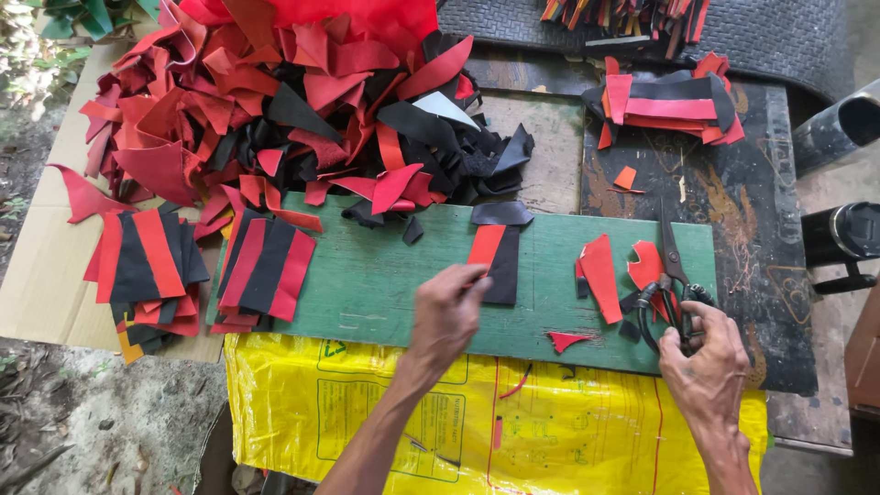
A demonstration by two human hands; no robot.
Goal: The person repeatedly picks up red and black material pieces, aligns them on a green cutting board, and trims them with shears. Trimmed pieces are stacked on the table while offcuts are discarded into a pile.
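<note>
Cutting board (pixel 385 275): flat green, scuffed paler in places. Strip piece (pixel 495 261) under the left hand (pixel 449 312): one red band beside one black band, with a black cap at the top. Scrap heap (pixel 293 101): mixed red and black offcuts, with one pale grey piece. Striped stacks (pixel 266 266): alternating red and black bands; a similar stack (pixel 669 105) lies at upper right. Loose offcuts (pixel 600 275): red. Scissors (pixel 674 275) at the right hand (pixel 706 362): dark metal blades, black handles. Sack (pixel 550 431): yellow with green and red print. Cardboard (pixel 37 275): plain tan. Worktop (pixel 742 211): black, stained brown.
</note>
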